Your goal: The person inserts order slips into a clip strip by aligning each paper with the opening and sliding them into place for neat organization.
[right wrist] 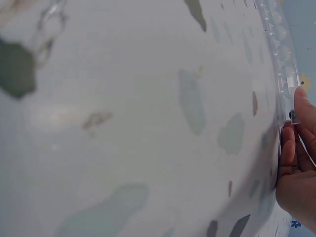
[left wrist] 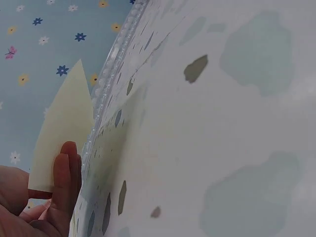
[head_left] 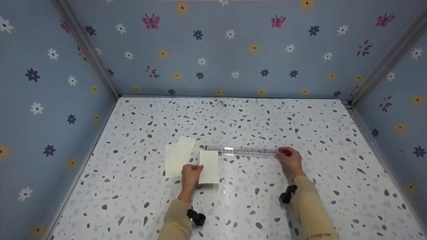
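Note:
My left hand (head_left: 191, 175) pinches a pale yellow paper slip (head_left: 209, 166) by its left edge, thumb on one side and fingers on the other, as the left wrist view shows. The slip's top lies near the left end of a clear plastic ruler (head_left: 247, 151) with a row of round holes along it. At the ruler's right end, my right hand (head_left: 291, 160) pinches it between thumb and fingers. More pale yellow slips (head_left: 173, 160) lie overlapping on the table, just left of the left hand.
The white speckled tabletop (head_left: 253, 200) spreads around both hands. Blue walls (head_left: 227, 43) with flowers and butterflies enclose the back and both sides. A black wrist camera (head_left: 196, 217) sits on the left sleeve, another (head_left: 288, 194) on the right.

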`<state>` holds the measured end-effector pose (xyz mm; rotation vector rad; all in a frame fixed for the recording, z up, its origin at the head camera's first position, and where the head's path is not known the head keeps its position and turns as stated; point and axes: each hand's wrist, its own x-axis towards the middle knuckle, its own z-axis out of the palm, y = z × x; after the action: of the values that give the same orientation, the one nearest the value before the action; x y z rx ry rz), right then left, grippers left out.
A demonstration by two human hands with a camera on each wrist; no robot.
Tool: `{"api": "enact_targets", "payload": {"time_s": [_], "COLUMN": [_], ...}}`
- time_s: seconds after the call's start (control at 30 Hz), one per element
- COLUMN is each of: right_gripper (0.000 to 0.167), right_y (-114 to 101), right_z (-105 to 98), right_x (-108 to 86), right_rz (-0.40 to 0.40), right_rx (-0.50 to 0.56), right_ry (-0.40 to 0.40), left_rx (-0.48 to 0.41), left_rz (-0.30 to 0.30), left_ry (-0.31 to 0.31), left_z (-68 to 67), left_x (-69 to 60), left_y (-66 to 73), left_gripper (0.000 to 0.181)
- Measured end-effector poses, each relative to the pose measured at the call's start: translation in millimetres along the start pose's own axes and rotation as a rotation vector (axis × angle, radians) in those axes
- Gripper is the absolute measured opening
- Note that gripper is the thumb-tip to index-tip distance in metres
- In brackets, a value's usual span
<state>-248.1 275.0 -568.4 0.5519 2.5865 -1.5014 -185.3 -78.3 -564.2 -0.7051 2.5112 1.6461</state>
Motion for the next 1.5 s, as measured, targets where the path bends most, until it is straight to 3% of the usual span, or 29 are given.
{"api": "enact_targets", "payload": {"time_s": [0.3,0.57,1.27,1.5], "right_gripper": [0.037,0.035,0.038,0.034], "right_y": [0,0,0,4], "right_z": [1,0,-2,-1], "right_x": [-1.2,-1.0,0.9,-0.4], "right_rz": [0.012,-0.050,-0.022,-0.120], "right_rx": [0.002,0.020,0.004,0.000], "right_ry": [-0.004,0.022,0.009,0.039], "left_rx": [0.022,-0.007,0.043,0.046], "left_rz": [-0.036,0.001,0.040,0.082], "left_ry": [-0.011,0.006,-0.010,0.037], "left_z": [9.7,16.3,24.7,27.0], "left_x": [-0.9,2.7,10.1,10.6], "left_y": [1.7,2.8,11.5,12.0], "left_gripper": [0.028,0.026,0.024,0.020]}}
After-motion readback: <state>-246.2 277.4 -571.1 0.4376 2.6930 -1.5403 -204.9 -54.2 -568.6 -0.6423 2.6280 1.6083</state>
